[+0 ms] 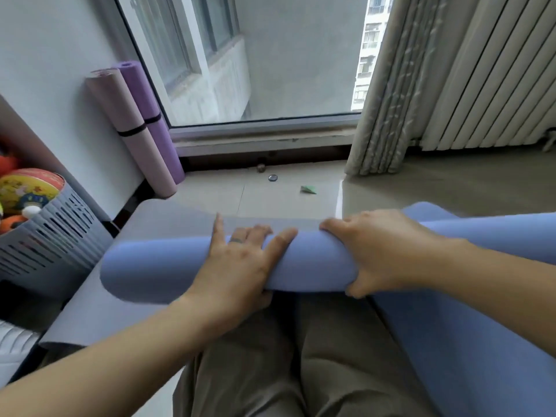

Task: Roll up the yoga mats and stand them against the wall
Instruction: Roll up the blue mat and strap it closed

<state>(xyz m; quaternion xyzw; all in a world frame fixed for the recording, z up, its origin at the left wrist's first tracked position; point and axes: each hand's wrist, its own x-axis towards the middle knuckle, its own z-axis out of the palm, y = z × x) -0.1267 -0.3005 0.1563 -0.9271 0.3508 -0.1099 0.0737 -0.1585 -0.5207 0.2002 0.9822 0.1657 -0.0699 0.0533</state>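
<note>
A blue yoga mat (156, 266) lies partly rolled across my lap, its roll running left to right. The mat's flat grey-blue end (168, 215) still stretches toward the window. My left hand (240, 260) grips the middle of the roll, fingers over the top and thumb underneath. Just to its right, my right hand (379, 251) grips the roll the same way. Two rolled mats, one pink (129, 130) and one purple (150, 115), stand in the corner against the wall, each bound by a black strap.
A grey slatted basket (51, 236) full of toys stands at the left. Pleated curtains (421, 85) hang at the right of the window (255, 61). A green paper scrap (308, 190) and a small round cap (273, 177) lie on the tiled floor.
</note>
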